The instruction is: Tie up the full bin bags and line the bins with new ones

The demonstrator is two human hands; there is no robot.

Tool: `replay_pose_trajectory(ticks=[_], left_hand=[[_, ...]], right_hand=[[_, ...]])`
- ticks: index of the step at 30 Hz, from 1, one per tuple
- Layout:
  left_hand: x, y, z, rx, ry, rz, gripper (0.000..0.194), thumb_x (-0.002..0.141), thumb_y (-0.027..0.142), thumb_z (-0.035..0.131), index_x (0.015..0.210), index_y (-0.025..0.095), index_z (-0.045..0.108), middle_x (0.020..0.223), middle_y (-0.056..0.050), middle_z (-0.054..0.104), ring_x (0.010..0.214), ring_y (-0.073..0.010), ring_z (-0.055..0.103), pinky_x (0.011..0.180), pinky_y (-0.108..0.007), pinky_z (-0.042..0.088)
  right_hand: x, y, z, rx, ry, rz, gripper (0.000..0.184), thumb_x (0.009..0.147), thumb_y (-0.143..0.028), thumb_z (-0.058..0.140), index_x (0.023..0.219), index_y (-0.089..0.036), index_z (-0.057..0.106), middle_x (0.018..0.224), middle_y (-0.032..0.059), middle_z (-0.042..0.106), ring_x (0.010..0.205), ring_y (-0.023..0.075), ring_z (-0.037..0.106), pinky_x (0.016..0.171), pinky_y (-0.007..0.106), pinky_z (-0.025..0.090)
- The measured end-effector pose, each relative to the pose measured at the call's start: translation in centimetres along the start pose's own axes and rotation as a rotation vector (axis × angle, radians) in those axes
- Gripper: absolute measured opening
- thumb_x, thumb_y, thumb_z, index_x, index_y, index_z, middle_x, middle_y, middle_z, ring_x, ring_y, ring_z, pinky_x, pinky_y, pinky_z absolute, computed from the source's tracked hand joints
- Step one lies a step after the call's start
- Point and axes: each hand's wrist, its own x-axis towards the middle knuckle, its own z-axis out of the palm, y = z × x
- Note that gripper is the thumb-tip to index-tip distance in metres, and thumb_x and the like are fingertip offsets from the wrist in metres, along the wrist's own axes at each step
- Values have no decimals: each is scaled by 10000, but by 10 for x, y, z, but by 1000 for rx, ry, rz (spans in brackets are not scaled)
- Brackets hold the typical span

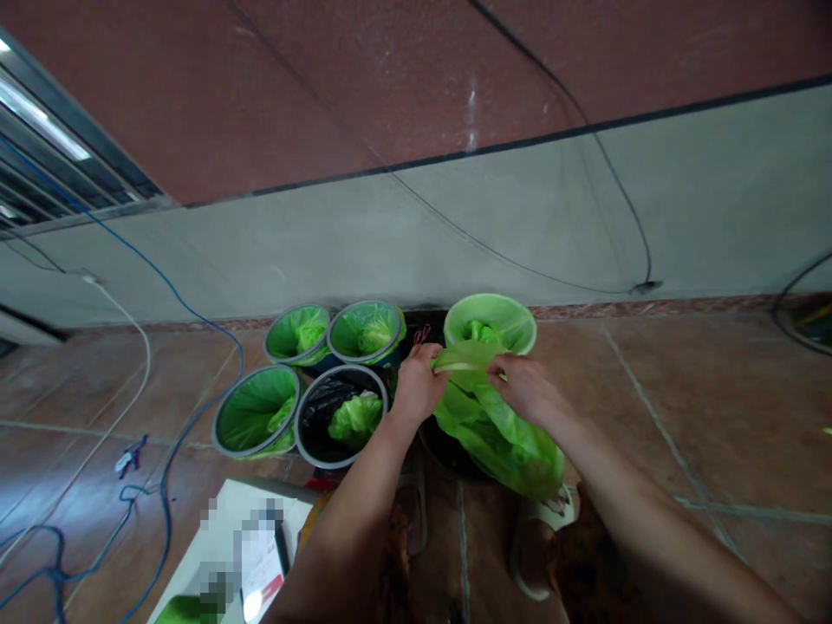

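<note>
Both my hands grip a green plastic bag (500,433) by its top edge, holding it over a dark bin that the bag mostly hides. My left hand (417,384) pinches the bag's left rim, and my right hand (528,387) pinches its right rim. The bag hangs down toward my feet. Just beyond my hands stands a bin lined in green (490,322) with a crumpled green bag inside.
Left of my hands stand several round bins: two green-lined at the back (297,334) (366,330), one green-lined in front (256,410), one black-lined (341,414) holding a green bag. A white box (227,555) lies at lower left. Blue cable (162,468) and white cable run over the tiled floor; a grey wall (520,225) stands behind.
</note>
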Motion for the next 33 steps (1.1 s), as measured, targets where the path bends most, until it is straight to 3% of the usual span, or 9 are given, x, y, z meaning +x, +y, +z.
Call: replay_pose_trajectory(ticks=[2, 4, 6, 10, 16, 22, 24, 28, 33], left_hand=[[0, 0, 0, -13, 19, -12, 336, 732, 74, 657, 1052, 171, 617, 1062, -79, 639, 965, -199, 630, 859, -335, 519], [0, -1, 0, -28, 38, -34, 322, 727, 91, 663, 1030, 178, 596, 1040, -66, 628, 925, -189, 629, 830, -328, 521], [-1, -1, 0, -49, 53, -41, 294, 728, 93, 653, 995, 188, 575, 998, -45, 616, 870, -171, 622, 802, -314, 518], [-3, 2, 0, -92, 25, 59, 199, 737, 52, 599, 866, 195, 550, 1004, -43, 595, 877, -158, 608, 792, -290, 509], [-4, 3, -1, -63, -2, 132, 238, 756, 2, 528, 865, 188, 628, 1021, -54, 607, 936, -163, 622, 903, -307, 504], [-6, -2, -1, 100, -25, 72, 322, 710, -12, 518, 868, 200, 703, 970, -45, 644, 871, -174, 642, 857, -300, 524], [-7, -2, -1, 144, -47, 48, 332, 714, 4, 534, 889, 216, 720, 951, -40, 660, 848, -176, 650, 835, -294, 526], [-9, 2, 0, 268, -150, -9, 320, 762, 63, 546, 956, 230, 739, 954, -52, 695, 846, -201, 670, 826, -314, 524], [-13, 9, -3, 498, -395, -62, 304, 849, 144, 494, 1027, 222, 727, 953, -69, 717, 956, -228, 674, 876, -330, 514]], right_hand=[[0, -2, 1, 2, 5, 1, 186, 894, -220, 505, 915, -204, 689, 952, 78, 743, 887, 206, 686, 799, 282, 485], [0, -4, 2, 9, 33, -4, 185, 876, -235, 543, 997, -196, 677, 1019, 87, 732, 925, 213, 681, 826, 286, 487], [-1, -7, 3, 8, 62, -19, 296, 850, -251, 594, 1130, -172, 646, 1131, 114, 702, 1019, 236, 662, 891, 307, 484], [0, -11, 5, -11, 89, -33, 401, 863, -224, 573, 1256, -147, 600, 1221, 143, 665, 1117, 248, 626, 968, 318, 452], [3, -12, 3, -2, 8, 5, 234, 901, -191, 469, 928, -185, 701, 1012, 105, 729, 897, 218, 680, 788, 278, 464], [-3, -15, -10, 45, 149, 95, 238, 891, -197, 461, 927, -210, 696, 895, 78, 735, 808, 227, 683, 696, 284, 450], [-5, -16, -12, 10, 158, 91, 250, 863, -175, 477, 976, -211, 698, 939, 83, 733, 823, 232, 681, 696, 292, 455], [-8, -21, -14, -66, 112, 134, 294, 859, -188, 479, 1041, -244, 703, 1089, 83, 717, 868, 229, 682, 663, 295, 447], [-10, -32, -25, -154, 18, 266, 284, 883, -275, 491, 1042, -268, 726, 978, 72, 743, 849, 221, 683, 665, 283, 442]])
